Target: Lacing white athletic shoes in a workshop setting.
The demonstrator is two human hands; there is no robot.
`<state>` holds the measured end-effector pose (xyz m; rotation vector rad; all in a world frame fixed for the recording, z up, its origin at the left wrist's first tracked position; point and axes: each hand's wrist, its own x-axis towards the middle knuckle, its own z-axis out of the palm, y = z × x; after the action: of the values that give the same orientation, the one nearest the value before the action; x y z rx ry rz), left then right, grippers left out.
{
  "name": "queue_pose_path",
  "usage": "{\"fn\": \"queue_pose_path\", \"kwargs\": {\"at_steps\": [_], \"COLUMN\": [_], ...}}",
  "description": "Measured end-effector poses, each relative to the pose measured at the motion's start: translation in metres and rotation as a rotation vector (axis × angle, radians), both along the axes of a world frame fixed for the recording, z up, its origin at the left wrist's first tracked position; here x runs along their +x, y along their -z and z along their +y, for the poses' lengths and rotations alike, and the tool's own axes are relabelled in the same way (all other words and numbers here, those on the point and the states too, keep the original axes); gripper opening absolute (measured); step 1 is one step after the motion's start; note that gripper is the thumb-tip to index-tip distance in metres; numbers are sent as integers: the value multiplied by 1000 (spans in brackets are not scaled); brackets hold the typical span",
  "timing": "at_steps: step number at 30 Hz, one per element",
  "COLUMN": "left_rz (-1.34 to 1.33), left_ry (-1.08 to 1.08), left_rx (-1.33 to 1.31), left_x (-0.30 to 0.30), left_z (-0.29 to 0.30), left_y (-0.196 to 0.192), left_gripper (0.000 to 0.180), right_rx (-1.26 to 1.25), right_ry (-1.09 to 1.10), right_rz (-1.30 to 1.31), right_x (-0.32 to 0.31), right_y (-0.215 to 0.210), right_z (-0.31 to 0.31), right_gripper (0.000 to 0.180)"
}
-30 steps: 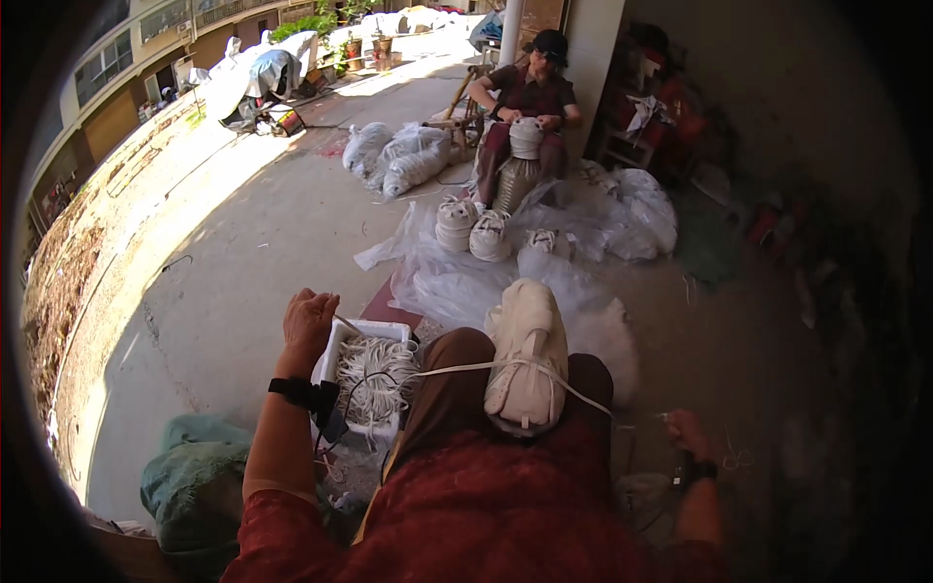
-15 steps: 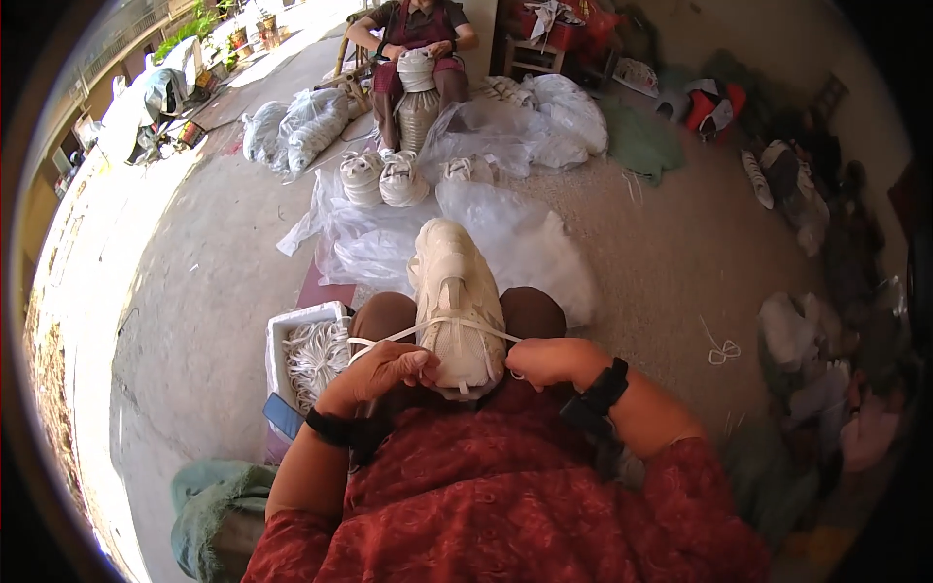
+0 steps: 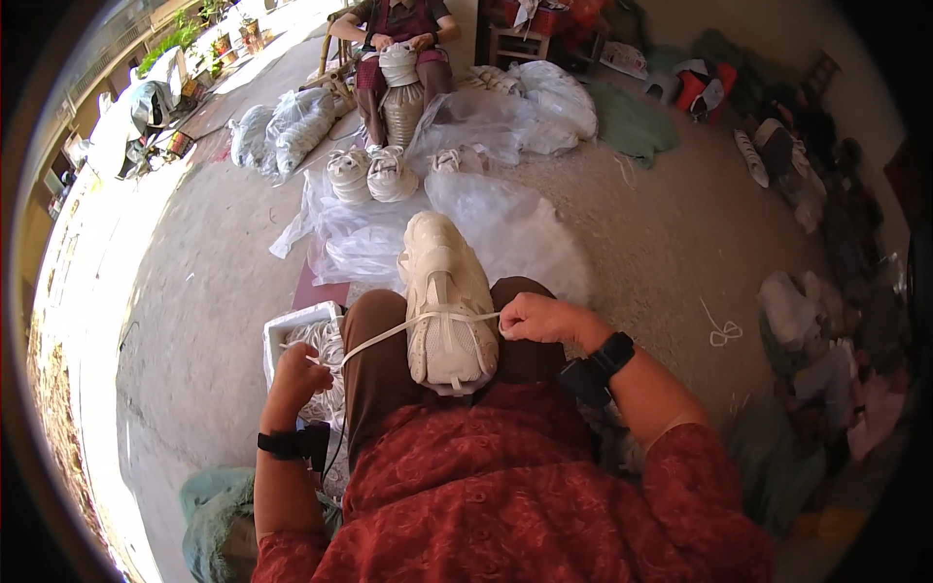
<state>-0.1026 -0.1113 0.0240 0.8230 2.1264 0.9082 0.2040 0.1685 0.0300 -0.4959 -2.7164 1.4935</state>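
Observation:
A cream sneaker (image 3: 449, 257) stands between my knees, its rounded end away from me and a small tab at the near end. A pale flat shoelace (image 3: 379, 336) crosses it and runs out on both sides. Just right of the shoe, my right hand (image 3: 536, 319) is closed, pinching the lace's right end. My left hand (image 3: 299, 377) is beside the box on the left, fingers curled. The left end of the lace runs toward those fingers, though the exact contact is hard to see.
A white box (image 3: 275, 340) of bundled laces stands by my left knee. Ahead lie plastic sheets (image 3: 364, 238) with several cream shoes (image 3: 392, 175). Beyond, another person (image 3: 403, 29) sits handling a shoe. Filled plastic bags (image 3: 301, 126) and piled goods (image 3: 797, 311) lie around.
My left hand has moved left, away from the shoe's near end, and the lace's left side stretches longer. My right hand has shifted slightly up. The view has tilted a little.

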Motion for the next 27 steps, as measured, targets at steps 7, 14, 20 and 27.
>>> {"fn": "queue_pose_path", "kwargs": {"at_steps": [7,14,20,27], "left_rz": [-22,-633,-156,397], "left_ry": [46,312,589,548], "left_rx": [-148,288,532,577], "left_x": [-12,69,103,108], "left_z": [-25,48,107,120], "left_y": [4,-15,-13,-9], "left_gripper": [8,9,5,9], "right_rx": [685,-740,-558,-119], "right_ry": [717,539,540,610], "right_rz": [406,391,557,570], "right_x": [7,-33,-53,-53], "right_y": [-1,33,17,26], "right_z": [-29,-35,-44,-50], "right_gripper": [6,7,4,7]}}
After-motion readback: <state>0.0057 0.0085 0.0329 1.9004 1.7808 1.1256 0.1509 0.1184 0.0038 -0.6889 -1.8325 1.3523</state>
